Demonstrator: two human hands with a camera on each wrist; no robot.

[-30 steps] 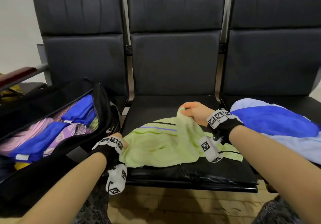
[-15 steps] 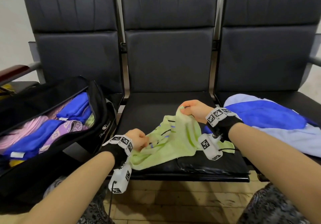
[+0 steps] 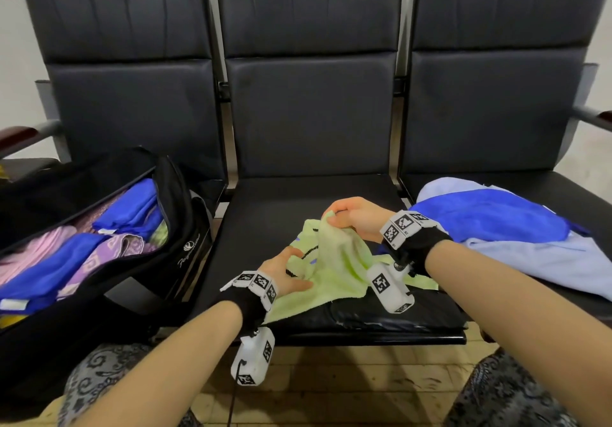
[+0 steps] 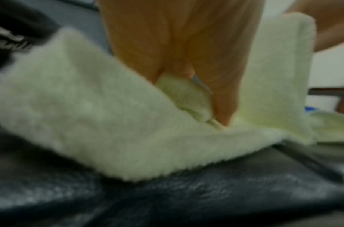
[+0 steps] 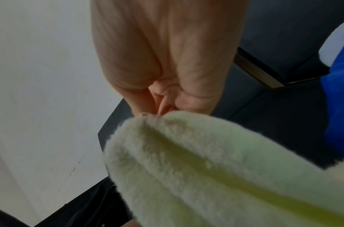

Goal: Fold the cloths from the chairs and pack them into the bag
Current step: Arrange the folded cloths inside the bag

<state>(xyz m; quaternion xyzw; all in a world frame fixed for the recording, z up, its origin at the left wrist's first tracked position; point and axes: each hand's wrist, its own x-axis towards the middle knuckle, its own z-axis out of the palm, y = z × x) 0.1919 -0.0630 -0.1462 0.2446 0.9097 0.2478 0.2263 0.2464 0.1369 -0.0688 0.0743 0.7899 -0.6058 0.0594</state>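
A light green cloth with dark stripes lies bunched on the middle chair seat. My right hand pinches its raised top edge, seen close in the right wrist view as green cloth under curled fingers. My left hand grips the cloth's left edge near the seat front; the left wrist view shows the cloth gathered under the fingers. The open black bag stands on the left chair with folded cloths inside.
A blue cloth lies over a pale blue cloth on the right chair seat. Chair backs rise behind. An armrest sticks out at far left. Tiled floor lies below the seat front.
My left hand has carried the cloth's left edge rightward toward the right hand, bunching the spread cloth into a narrower heap. The right hand has stayed near the same spot.
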